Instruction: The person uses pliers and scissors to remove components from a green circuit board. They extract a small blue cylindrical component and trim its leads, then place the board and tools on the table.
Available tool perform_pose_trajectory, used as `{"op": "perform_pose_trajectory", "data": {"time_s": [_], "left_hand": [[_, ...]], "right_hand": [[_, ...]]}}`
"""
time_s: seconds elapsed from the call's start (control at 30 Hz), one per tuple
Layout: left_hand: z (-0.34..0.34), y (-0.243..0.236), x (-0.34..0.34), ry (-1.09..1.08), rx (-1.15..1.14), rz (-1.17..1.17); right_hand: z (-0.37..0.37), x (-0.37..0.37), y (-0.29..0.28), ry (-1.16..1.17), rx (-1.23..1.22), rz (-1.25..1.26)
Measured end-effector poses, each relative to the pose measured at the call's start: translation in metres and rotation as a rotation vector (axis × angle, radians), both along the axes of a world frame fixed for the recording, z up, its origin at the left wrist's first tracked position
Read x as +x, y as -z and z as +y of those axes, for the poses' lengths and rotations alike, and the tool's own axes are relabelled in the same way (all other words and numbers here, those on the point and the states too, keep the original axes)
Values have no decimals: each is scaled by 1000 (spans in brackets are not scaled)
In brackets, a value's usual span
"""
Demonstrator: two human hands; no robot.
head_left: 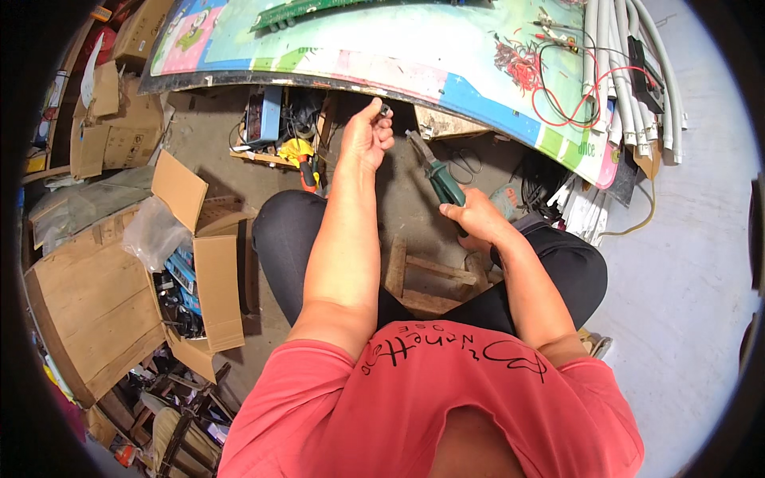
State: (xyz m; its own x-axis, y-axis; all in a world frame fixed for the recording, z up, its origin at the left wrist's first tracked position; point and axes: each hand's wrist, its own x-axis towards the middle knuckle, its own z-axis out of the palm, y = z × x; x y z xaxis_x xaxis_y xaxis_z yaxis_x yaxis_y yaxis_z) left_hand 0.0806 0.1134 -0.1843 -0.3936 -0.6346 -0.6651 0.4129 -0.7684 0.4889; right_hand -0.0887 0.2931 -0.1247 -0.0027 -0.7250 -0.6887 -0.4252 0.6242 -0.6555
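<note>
Cluttered workshop around a brightly patterned table [446,48]. Pinching a small dark piece [386,110] between thumb and curled fingers of the left hand [368,139], just off the table's near edge. Gripping green-handled pliers [443,182] in the right hand [480,217], angled toward that same edge, tips apart from the piece. Seemingly between grips, probably needing steady alignment of tips and piece. Farther out, red scraps [518,68] and white tubes [615,60] toward the table's right edge.

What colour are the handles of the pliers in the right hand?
The handles are dark green, seen best in the head view.
</note>
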Motion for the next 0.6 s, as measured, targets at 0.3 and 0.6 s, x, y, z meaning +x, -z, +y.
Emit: {"op": "perform_pose_trajectory", "data": {"time_s": [0.3, 0.6], "left_hand": [[0, 3, -4, -12, 134, 182], [6, 11, -7, 23, 44, 6]], "right_hand": [[3, -3, 32, 156, 107, -346], [-11, 3, 4, 13, 132, -204]]}}
